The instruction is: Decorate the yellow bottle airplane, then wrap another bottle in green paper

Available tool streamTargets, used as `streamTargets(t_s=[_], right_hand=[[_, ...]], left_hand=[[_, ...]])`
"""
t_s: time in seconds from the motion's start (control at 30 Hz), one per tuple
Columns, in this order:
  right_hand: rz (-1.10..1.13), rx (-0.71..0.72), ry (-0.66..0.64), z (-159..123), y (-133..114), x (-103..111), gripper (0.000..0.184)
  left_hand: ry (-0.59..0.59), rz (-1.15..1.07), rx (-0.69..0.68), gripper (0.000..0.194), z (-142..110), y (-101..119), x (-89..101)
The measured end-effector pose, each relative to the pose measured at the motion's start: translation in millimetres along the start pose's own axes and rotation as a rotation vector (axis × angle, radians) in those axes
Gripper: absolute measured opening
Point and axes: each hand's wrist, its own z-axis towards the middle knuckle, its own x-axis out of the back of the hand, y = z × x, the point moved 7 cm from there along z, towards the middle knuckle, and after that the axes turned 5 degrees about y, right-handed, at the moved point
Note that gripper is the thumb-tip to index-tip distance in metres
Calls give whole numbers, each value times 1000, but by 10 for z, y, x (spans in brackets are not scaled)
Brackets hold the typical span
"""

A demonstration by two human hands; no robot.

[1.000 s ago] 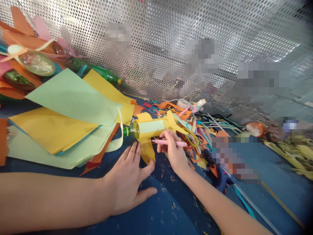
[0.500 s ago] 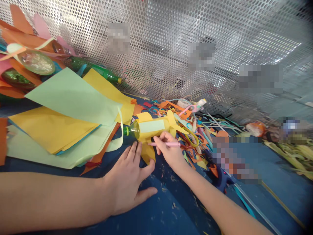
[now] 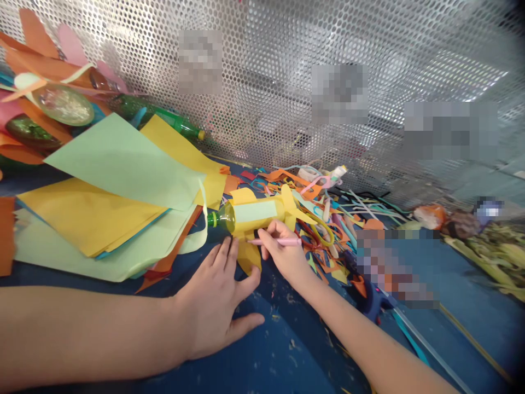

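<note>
A green plastic bottle (image 3: 223, 218) lies on its side in the middle, its neck pointing left. Yellow paper (image 3: 262, 219) wraps its body, with a pale green strip (image 3: 256, 210) along the top and yellow fins sticking out. My left hand (image 3: 215, 301) rests with spread fingers, the fingertips at the edge of the lower yellow paper fin (image 3: 249, 256). Between the thumb and fingers of my right hand (image 3: 287, 262) is a slim pink marker (image 3: 289, 242). Its tip points left and meets or nearly meets that fin.
Pale green sheets (image 3: 123, 161) and yellow sheets (image 3: 88, 210) are stacked at left. Decorated bottles (image 3: 65, 104) lie behind them against a perforated metal panel (image 3: 262, 82). Paper scraps (image 3: 322, 257) spread beyond my right hand, near a dark blue glue gun (image 3: 373, 301) on the blue table (image 3: 262, 361).
The view has shifted very slightly. Both hands, the marker and the bottle stay in nearly the same places.
</note>
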Motion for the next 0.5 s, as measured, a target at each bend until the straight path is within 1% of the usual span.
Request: streamTargets(t_s=[0.37, 0.5], right_hand=[[-37, -17, 29, -6, -19, 22, 30], [-19, -9, 22, -1, -8, 15, 29]], left_hand=[[5, -16, 3, 62, 5, 1, 14], [14, -15, 1, 62, 1, -7, 13]])
